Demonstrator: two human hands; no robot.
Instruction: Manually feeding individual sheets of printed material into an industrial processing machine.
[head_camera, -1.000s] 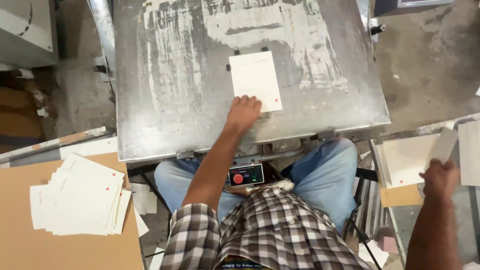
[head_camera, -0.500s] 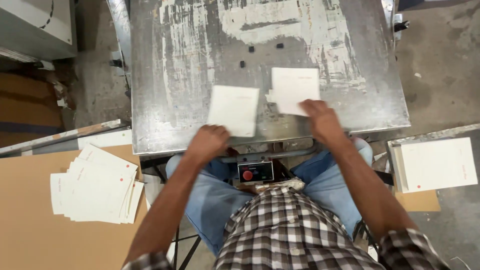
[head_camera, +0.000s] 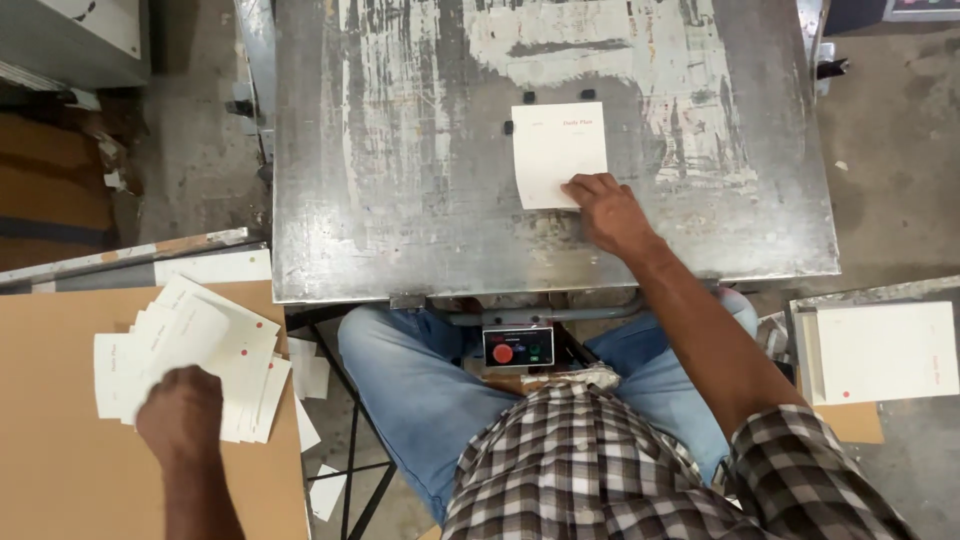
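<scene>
Your right hand (head_camera: 603, 208) presses flat on the near right corner of the white card (head_camera: 558, 154), which lies just ahead on the metal surface (head_camera: 400, 200), while your left hand (head_camera: 180, 415) drops a card onto the messy pile (head_camera: 190, 355).

Even, soft overhead light is falling on the scene, bright enough throughout. The worn grey metal plate (head_camera: 400, 180) is giving off a dull sheen beyond the right hand's fingertips (head_camera: 575, 185), without hard glare. Faint shadows are pooling beneath that plate. The left hand (head_camera: 180, 415) is smearing slightly over the loose white paper cards (head_camera: 240, 345). Edges are bowing outward a little.
</scene>
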